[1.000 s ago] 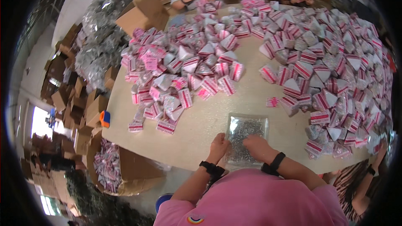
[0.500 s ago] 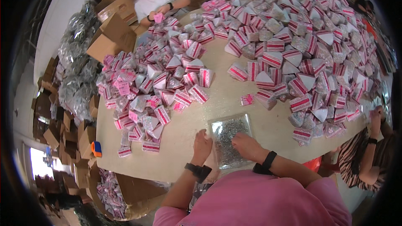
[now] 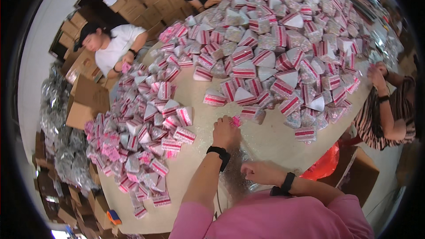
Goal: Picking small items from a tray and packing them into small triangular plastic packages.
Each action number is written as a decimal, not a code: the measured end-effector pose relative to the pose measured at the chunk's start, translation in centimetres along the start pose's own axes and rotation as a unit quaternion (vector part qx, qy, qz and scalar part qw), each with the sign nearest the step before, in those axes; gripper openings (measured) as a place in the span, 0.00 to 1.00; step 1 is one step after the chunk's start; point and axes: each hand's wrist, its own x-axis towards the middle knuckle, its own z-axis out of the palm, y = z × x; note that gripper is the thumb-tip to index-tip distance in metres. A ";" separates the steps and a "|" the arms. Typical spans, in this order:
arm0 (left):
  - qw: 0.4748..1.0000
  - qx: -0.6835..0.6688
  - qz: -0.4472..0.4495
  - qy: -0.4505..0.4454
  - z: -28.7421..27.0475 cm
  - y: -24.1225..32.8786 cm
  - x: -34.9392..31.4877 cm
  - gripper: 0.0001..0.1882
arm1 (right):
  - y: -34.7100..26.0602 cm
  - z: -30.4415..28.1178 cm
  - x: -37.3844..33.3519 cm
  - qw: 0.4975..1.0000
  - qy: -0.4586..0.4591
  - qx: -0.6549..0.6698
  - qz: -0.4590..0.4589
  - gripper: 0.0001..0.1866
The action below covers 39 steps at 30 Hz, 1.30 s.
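Note:
My left hand [image 3: 226, 133] reaches forward over the table, fingers stretched out onto a small pink card [image 3: 236, 121] and covering its left end. My right hand [image 3: 263, 172] is closed, thumb and fingers pressed together, at the right side of a shallow clear tray [image 3: 252, 156]. Whatever it pinches is too small to make out. Small silvery metal pieces [image 3: 233, 179] fill the tray, smeared by motion. Just beyond the card lie wrapped cake-slice-shaped packs [image 3: 253, 113] in white with red-pink stripes.
A big heap of wedge packs [image 3: 283, 62] covers the far right. A smaller heap [image 3: 146, 132] with pink cards lies left. An orange-blue tape dispenser [image 3: 113, 217] sits at the left edge. Co-workers [image 3: 104, 46] are around the table; a red bag [image 3: 324, 163] and carton [image 3: 361, 175] stand right.
My left hand has moved from beside the tray forward to the pink card. My right hand has shifted toward the tray's right side. The whole view has turned.

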 end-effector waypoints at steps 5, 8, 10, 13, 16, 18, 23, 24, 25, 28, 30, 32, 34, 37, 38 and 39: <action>0.999 -0.012 -0.029 -0.033 0.7 0.7 1.2 0.19 | 3.5 2.3 0.0 0.988 0.021 0.144 -0.040 0.12; 0.998 -0.039 -0.039 -0.001 -0.6 0.7 0.7 0.20 | 2.6 1.6 -0.5 0.991 0.012 0.135 0.010 0.11; 0.990 -0.116 -0.070 0.036 -0.8 -1.4 0.3 0.22 | 0.8 0.0 -1.1 0.992 0.004 0.114 0.048 0.10; 0.927 -0.355 -0.116 0.041 -2.8 -2.9 -2.1 0.21 | -0.3 -0.9 -1.4 0.997 0.034 0.066 0.037 0.09; 0.723 -0.669 -0.166 -0.046 -6.3 -0.7 -6.4 0.17 | 0.7 -0.6 -0.9 0.989 0.093 0.107 -0.040 0.06; 0.640 -0.747 -0.164 -0.079 -7.1 0.0 -9.5 0.19 | 0.3 -1.4 -0.2 0.956 0.027 0.293 -0.009 0.06; 0.589 -0.792 -0.142 -0.076 -7.2 2.6 -14.5 0.25 | -0.4 -2.2 0.1 0.886 0.021 0.458 -0.064 0.09; 0.585 -0.795 -0.143 -0.076 -7.1 3.2 -15.0 0.25 | -0.2 -2.2 0.0 0.884 0.026 0.464 -0.060 0.10; 0.583 -0.797 -0.140 -0.072 -7.1 3.9 -15.4 0.25 | -0.1 -2.1 -0.1 0.881 0.032 0.469 -0.055 0.10; 0.578 -0.802 -0.139 -0.060 -6.8 5.4 -16.2 0.25 | -0.9 -1.9 -1.2 0.850 0.065 0.522 -0.034 0.09; 0.575 -0.803 -0.143 -0.059 -6.3 6.1 -16.4 0.26 | -0.2 -1.7 -1.5 0.844 0.070 0.530 -0.031 0.08; 0.595 -0.790 -0.135 -0.061 -5.9 7.0 -16.5 0.26 | 0.5 -1.5 -1.9 0.831 0.084 0.550 -0.024 0.07; 0.613 -0.776 -0.138 -0.056 -5.5 7.7 -16.5 0.25 | 0.9 -1.3 -2.3 0.809 0.102 0.579 -0.015 0.06; 0.641 -0.752 -0.150 -0.041 -4.8 9.0 -16.3 0.25 | 1.2 -1.5 -3.1 0.811 0.118 0.573 0.016 0.05; 0.653 -0.742 -0.152 -0.034 -4.6 9.6 -16.2 0.25 | 1.2 -1.4 -3.4 0.801 0.131 0.584 0.022 0.04; 0.664 -0.731 -0.153 -0.027 -4.3 10.1 -16.2 0.25 | 1.1 -1.2 -3.6 0.791 0.144 0.594 0.029 0.04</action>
